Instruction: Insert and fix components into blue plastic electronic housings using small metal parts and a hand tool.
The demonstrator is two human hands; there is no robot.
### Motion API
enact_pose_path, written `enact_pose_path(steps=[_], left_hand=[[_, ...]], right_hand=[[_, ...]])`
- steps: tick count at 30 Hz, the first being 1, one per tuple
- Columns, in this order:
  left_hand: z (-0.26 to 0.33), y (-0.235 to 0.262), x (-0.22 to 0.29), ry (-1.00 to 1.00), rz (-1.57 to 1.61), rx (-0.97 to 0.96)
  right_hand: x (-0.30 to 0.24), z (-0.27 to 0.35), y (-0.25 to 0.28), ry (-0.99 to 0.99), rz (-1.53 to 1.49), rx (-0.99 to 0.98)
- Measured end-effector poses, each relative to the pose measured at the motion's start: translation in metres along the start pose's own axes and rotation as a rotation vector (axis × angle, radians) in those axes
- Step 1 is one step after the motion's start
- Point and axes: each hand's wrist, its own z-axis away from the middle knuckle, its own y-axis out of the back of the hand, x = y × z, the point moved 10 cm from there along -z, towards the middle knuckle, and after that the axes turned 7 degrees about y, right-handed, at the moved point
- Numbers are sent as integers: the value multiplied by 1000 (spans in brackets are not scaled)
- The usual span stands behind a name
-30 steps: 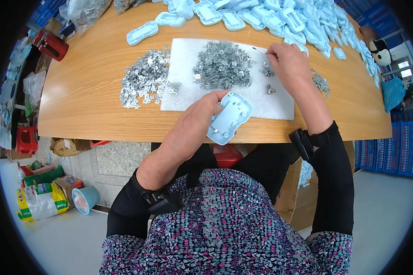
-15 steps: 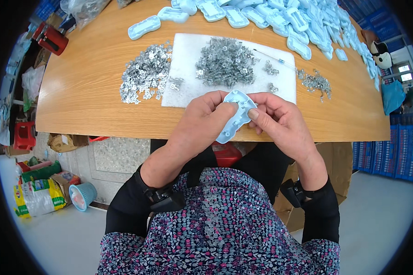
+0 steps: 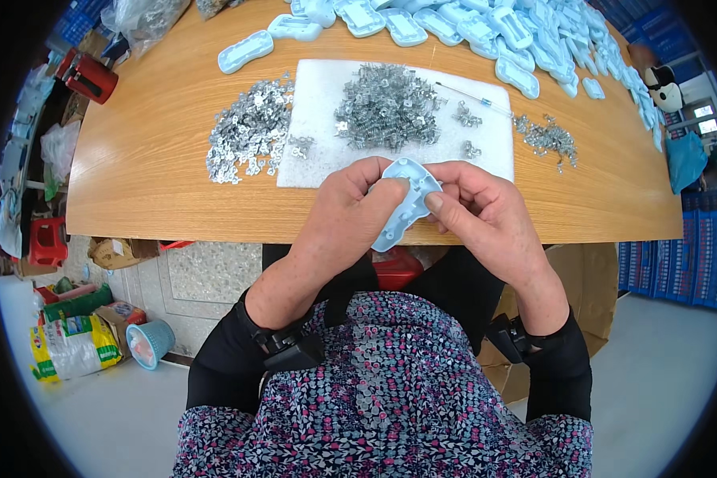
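Above the near surface (image 3: pixel 175 199) edge, we clasp the pale blue plastic shell (image 3: pixel 398 203), seemingly light and stiff, by its rims, left hand (image 3: pixel 350 211) and right hand (image 3: pixel 482 211) both clenched on it.

We count one pale blue plastic shell (image 3: pixel 401 201) between our two hands, plus a heap of the same shells (image 3: pixel 486 28) beyond them, too many to tally. One white foam mat (image 3: pixel 320 103), one pile of wire springs (image 3: pixel 389 107), one pile of flat silvery metal clips (image 3: pixel 249 131) off left, one small clump of metal bits (image 3: pixel 548 137) right.
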Motion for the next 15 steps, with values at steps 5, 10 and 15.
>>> enact_pose_path(steps=[5, 10, 15], left_hand=[[-1, -2, -5, 54, 27, -45], [-4, -8, -11, 108, -1, -104], [-1, -20, -11, 106, -26, -108]], right_hand=[[16, -1, 8, -105, 10, 41], [23, 4, 11, -176, -78, 32], [31, 26, 34, -213, -118, 84]])
